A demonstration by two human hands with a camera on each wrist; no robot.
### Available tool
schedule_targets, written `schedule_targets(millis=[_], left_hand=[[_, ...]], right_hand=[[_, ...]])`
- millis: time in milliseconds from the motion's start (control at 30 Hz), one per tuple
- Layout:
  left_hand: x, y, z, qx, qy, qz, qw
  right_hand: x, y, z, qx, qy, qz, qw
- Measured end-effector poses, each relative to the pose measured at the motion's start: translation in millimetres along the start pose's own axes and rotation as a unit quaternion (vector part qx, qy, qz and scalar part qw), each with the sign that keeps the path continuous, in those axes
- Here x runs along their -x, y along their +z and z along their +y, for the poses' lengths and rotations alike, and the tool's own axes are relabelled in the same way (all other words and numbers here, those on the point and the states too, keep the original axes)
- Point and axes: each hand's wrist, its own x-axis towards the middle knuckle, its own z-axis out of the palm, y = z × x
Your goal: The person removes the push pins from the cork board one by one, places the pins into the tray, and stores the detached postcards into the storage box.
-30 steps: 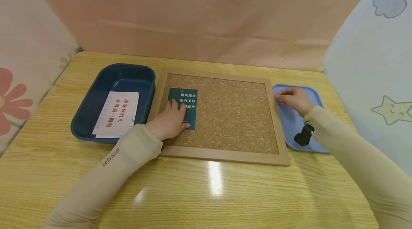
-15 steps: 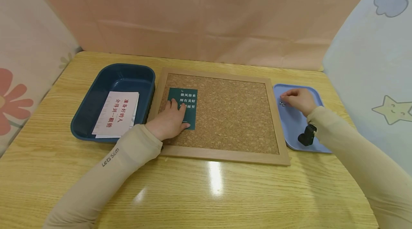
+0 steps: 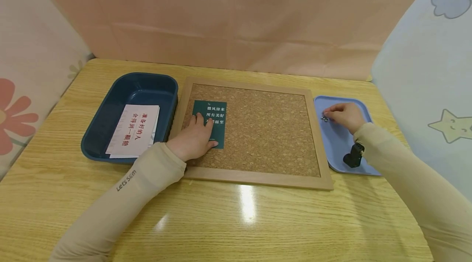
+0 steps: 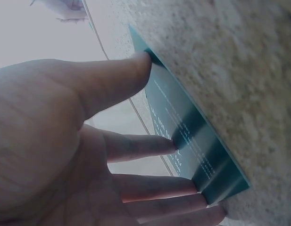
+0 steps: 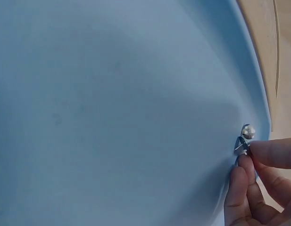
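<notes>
My left hand (image 3: 193, 139) lies flat on a dark green card (image 3: 216, 111) with white print, pressing it onto the cork board (image 3: 265, 131) near the board's left side. In the left wrist view the straight fingers (image 4: 136, 148) and thumb rest on the card (image 4: 183, 117) against the cork (image 4: 239, 56). My right hand (image 3: 343, 115) is over the light blue tray (image 3: 337, 147), right of the board. Its fingertips (image 5: 246, 167) pinch a small silver pushpin (image 5: 241, 145) on the tray floor (image 5: 112, 117). A second pushpin (image 5: 248, 131) lies just beside it.
A dark blue bin (image 3: 110, 106) stands left of the board and holds a white sheet (image 3: 134, 130) with red print. All of this rests on a wooden table (image 3: 239, 221), closed in by cloth screens at the back and sides.
My right hand has slid a little to the right inside the tray and closed its fingertips at the pushpins. The left hand and the card have not moved.
</notes>
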Motion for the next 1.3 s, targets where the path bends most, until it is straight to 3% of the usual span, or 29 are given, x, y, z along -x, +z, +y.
schedule_targets(millis=[733,1300], left_hand=[[1.2,-0.6,0.7,0.003,-0.003,-0.002,1.0],[2.4,-1.5,0.8,0.007,-0.002,-0.004,1.0]], right_hand=[[5,-6,-7,-0.003,0.003,0.001,1.0],[3,0,-35,-0.006,-0.04,-0.021,0.999]])
